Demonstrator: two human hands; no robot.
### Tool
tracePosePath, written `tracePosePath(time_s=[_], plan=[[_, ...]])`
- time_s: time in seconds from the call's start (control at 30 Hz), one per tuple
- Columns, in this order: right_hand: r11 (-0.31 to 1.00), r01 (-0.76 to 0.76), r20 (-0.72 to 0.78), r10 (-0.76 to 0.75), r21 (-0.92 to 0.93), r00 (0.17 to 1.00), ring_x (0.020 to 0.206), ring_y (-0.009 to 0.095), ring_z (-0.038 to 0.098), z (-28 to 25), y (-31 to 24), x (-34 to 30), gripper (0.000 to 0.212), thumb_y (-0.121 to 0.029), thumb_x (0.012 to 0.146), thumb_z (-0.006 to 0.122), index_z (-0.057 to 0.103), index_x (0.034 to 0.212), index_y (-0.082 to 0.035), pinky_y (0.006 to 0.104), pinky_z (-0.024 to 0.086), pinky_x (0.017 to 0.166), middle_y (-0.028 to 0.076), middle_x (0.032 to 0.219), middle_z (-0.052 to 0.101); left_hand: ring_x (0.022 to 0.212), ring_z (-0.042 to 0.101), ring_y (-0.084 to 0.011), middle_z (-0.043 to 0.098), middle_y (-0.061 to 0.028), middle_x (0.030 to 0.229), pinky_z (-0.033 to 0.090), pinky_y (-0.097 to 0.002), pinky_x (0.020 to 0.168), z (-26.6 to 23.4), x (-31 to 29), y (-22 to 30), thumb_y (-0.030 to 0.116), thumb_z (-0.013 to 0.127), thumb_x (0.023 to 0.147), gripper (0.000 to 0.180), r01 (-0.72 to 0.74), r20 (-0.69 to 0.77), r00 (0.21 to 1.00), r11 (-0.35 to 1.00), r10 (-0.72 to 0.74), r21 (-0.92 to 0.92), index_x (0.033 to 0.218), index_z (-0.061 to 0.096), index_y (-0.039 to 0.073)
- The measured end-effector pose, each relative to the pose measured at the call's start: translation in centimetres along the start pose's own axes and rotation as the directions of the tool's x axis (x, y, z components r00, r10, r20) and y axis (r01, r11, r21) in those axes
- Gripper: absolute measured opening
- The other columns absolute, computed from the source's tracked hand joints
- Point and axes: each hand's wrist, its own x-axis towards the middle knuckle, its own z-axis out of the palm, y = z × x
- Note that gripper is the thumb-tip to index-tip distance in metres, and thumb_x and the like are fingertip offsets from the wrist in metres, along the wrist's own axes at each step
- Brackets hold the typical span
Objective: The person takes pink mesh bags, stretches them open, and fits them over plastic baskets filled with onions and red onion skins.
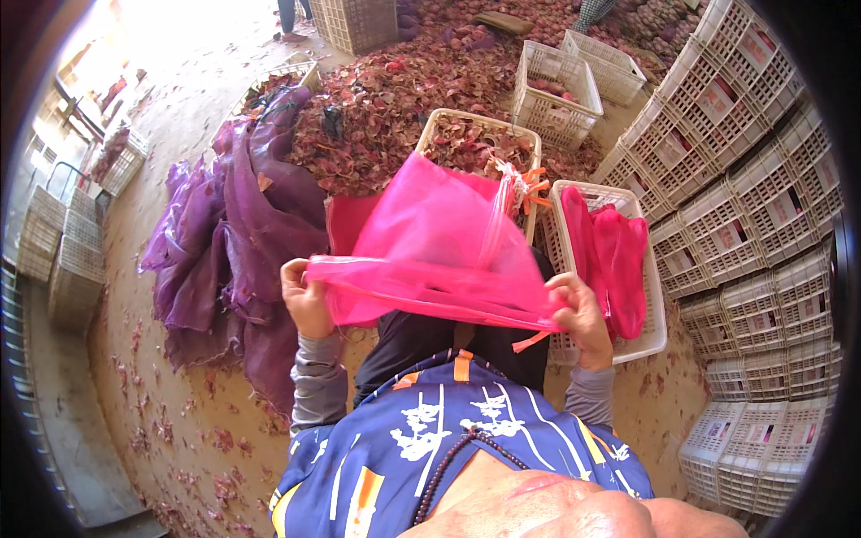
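Observation:
A bright pink mesh bag (430, 242) is stretched out flat above my lap. At its left edge my left hand (307, 298) pinches the hem, and my right hand (578, 314) grips the opposite corner. White and orange strings (520, 186) bunch up at the bag's far right side. A short orange cord (531, 342) dangles near my right hand. To the right, a white plastic crate (656, 305) holds more folded pink mesh bags (619, 260). Behind the stretched bag stands another crate (439, 115) with dry reddish skins in it, partly hidden by the mesh.
Purple mesh sacks (242, 215) lie heaped on the left. Beyond is a wide pile of reddish skins (368, 125), with crates (560, 108) standing at its right. Tall stacks of white crates (744, 215) line the right side. At the top, part of a person's leg (287, 16) shows.

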Motion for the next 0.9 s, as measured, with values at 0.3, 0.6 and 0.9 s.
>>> tracePosePath(time_s=[0.3,0.6,0.9], plan=[[0.649,0.162,-0.202,-0.449,-0.744,0.870,0.077,0.017,0.059,-0.1,1.9,2.3,0.007,-0.003,0.084,0.067,0.061,0.085,-0.001,0.0315,0.046,0.068,0.008,0.083,0.059,0.092,0.064,-0.0178,0.064,-0.0110,0.109,0.055,-0.0297,0.080,0.9,-0.8,0.5,0.009,0.055,0.095,0.018,0.461,0.329,0.887,0.645,-0.323,-0.609,0.113,0.054,0.005],[0.689,0.172,-0.423,0.213,0.704,0.881,0.043,0.008,0.040,-4.2,4.0,2.3,0.014,-0.019,0.097,0.054,0.059,0.102,-0.007,0.0314,0.048,0.050,-0.004,0.057,0.045,0.053,0.045,-0.0046,0.048,0.0054,0.060,0.035,-0.0224,0.047,2.7,-1.8,3.1,0.012,0.055,0.094,0.023,0.199,0.829,0.134,0.834,-0.543,0.514,0.074,0.060,0.003],[0.776,-0.073,0.120,-0.003,0.627,0.993,0.049,0.001,0.037,-1.4,3.2,0.4,0.041,-0.018,0.087,0.068,0.051,0.121,-0.003,0.0177,0.029,0.043,-0.004,0.069,0.049,0.077,0.052,-0.0076,0.059,0.0026,0.089,0.045,-0.0250,0.072,1.5,-0.2,0.6,0.019,0.064,0.090,0.019,0.477,0.523,0.809,0.820,-0.269,-0.316,0.102,0.059,0.005]])
